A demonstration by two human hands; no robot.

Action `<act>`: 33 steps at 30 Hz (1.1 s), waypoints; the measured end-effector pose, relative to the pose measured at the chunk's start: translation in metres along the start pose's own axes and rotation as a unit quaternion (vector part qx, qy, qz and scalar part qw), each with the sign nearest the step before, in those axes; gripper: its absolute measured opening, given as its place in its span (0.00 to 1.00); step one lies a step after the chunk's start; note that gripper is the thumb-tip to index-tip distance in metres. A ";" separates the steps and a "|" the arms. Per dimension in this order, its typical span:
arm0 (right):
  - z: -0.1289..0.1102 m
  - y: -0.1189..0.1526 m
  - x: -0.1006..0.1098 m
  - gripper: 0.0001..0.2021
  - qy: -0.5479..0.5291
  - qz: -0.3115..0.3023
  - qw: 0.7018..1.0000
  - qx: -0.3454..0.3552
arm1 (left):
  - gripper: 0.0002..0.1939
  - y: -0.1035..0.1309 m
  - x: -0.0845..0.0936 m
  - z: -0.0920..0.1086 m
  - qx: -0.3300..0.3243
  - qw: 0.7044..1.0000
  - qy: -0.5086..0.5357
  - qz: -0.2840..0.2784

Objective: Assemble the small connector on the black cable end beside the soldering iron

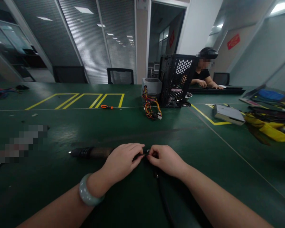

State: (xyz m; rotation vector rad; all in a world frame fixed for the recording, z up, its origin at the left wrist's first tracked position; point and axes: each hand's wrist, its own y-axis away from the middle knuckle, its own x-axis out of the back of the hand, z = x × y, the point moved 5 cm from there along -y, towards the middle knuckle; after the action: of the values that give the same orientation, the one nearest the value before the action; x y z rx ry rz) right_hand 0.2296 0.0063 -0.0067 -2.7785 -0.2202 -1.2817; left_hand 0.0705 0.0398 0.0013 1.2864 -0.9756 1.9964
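An electric screwdriver (pixel 95 152) with a dark body and a bare metal tip lies on the green table, its tip to the left. My left hand (pixel 124 155), with a pale green bangle on the wrist, is closed around its rear end. Thumb and fingertips of my right hand (pixel 167 158) pinch the small dark cable plug (pixel 146 152) at that end, almost touching my left fingertips. From below my right hand a black cable (pixel 161 193) runs toward the near table edge. My fingers hide most of the join.
Ahead stand a black computer case (pixel 177 79) and a grey power supply (pixel 152 86) with bundled wires (pixel 152 109). An orange-handled screwdriver (pixel 106 107) lies left of them. To the right are a silver drive box (pixel 228 114) and a yellow bag (pixel 273 126). Another person (pixel 205 71) works across the table.
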 end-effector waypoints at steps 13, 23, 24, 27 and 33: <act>-0.002 -0.001 -0.002 0.07 -0.001 -0.017 1.000 -0.008 | 0.05 0.002 0.007 0.006 0.016 0.999 -0.043 0.003; 0.000 -0.003 -0.005 0.06 -0.007 -0.023 1.000 -0.010 | 0.08 0.000 0.004 0.003 0.008 1.000 -0.013 -0.015; 0.001 -0.003 -0.006 0.06 -0.006 -0.024 1.000 -0.010 | 0.08 0.000 0.005 0.002 0.011 1.000 -0.014 -0.014; 0.002 -0.002 -0.006 0.07 -0.002 -0.023 1.000 -0.006 | 0.08 0.000 0.005 0.001 0.030 0.999 -0.017 -0.010; 0.001 -0.002 -0.006 0.07 0.008 -0.021 1.000 -0.004 | 0.08 0.000 0.003 0.003 0.014 1.000 -0.011 -0.009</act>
State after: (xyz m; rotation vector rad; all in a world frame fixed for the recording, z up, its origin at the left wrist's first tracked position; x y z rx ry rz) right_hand 0.2262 0.0077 -0.0123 -2.7832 -0.2742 -1.3161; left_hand 0.0709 0.0379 0.0047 1.3294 -0.9455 1.9935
